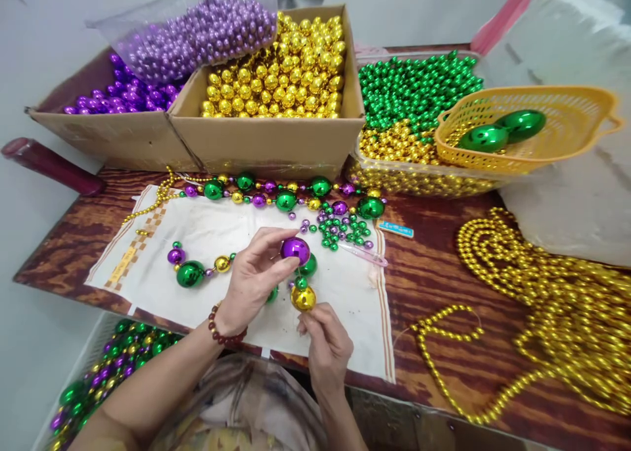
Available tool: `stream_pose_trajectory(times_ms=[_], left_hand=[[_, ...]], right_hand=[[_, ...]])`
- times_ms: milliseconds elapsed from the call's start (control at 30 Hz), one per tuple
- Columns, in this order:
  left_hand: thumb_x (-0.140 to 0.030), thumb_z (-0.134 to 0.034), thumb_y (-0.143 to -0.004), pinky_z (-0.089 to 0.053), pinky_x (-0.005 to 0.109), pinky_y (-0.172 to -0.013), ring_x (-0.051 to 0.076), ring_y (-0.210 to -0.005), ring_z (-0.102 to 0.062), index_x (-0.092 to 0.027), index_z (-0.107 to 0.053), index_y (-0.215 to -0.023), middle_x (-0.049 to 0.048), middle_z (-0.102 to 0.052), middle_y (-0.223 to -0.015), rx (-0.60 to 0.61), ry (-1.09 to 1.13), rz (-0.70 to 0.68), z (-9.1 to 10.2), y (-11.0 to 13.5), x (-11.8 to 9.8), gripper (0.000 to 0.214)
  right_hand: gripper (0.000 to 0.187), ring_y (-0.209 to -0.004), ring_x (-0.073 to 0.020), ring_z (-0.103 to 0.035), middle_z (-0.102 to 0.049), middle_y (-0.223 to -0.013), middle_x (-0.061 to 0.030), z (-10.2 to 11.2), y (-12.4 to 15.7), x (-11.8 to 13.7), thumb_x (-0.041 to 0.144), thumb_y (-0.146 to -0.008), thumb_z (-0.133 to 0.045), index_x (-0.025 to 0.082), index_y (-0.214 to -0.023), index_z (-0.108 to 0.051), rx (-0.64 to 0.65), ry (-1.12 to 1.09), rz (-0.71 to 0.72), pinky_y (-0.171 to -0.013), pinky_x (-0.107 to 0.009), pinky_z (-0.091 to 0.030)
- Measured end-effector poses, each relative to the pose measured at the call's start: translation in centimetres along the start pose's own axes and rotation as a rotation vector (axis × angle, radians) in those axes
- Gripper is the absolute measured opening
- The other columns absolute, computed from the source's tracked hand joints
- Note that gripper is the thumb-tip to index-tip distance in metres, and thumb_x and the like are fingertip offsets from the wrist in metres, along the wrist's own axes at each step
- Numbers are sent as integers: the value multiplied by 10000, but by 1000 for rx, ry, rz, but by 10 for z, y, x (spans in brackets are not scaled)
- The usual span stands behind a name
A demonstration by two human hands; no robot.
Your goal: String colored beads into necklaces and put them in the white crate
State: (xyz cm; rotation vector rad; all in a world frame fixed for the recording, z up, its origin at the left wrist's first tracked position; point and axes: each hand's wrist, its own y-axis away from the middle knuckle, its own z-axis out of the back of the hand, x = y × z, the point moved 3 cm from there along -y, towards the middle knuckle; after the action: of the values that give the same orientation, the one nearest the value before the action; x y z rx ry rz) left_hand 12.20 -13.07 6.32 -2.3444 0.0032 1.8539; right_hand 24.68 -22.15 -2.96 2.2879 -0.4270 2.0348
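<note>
Between the thumb and fingers of my left hand is a large purple bead. My right hand pinches just under a gold bead; whether it grips the bead or the string below it is partly hidden. A small green bead sits between the purple and gold ones, with a larger green bead behind. To the left, a strand with a big green bead and another gold bead lies on the white cloth and passes behind my left hand.
A finished-looking bead strand runs along the cloth's back edge, beside loose small beads and a pink tool. Behind stand a cardboard box of beads and a yellow basket. Gold bead strings cover the right side.
</note>
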Motion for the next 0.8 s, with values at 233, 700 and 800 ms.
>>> stream_pose_trajectory(times_ms=[233, 700, 800], left_hand=[[-263, -760, -833, -618, 312, -760, 141, -783, -688, -242, -684, -1086, 36, -661, -1020, -25, 198, 135, -6, -3, 2, 264], [-246, -806, -783, -576, 233, -737, 111, -770, -648, -224, -712, -1087, 13, -642, -905, -59, 127, 98, -7, -7, 3, 319], [-200, -829, -748, -552, 209, -773, 107, -842, -614, -220, -722, -1052, 21, -611, -987, -103, 11, -4, -7, -6, 0, 323]], right_hand=[[157, -644, -116, -568, -596, -724, 4, -10, -2, -3, 149, -947, -564, 203, -860, -684, 67, -129, -101, -600, -246, -452], [178, -535, -114, -540, -666, -657, -14, -7, 3, -18, 318, -882, -659, 168, -787, -676, -113, -200, -359, -535, -241, -445], [169, -579, -123, -537, -635, -644, -2, -6, 5, -20, 307, -882, -660, 173, -779, -670, -154, -223, -327, -583, -253, -439]])
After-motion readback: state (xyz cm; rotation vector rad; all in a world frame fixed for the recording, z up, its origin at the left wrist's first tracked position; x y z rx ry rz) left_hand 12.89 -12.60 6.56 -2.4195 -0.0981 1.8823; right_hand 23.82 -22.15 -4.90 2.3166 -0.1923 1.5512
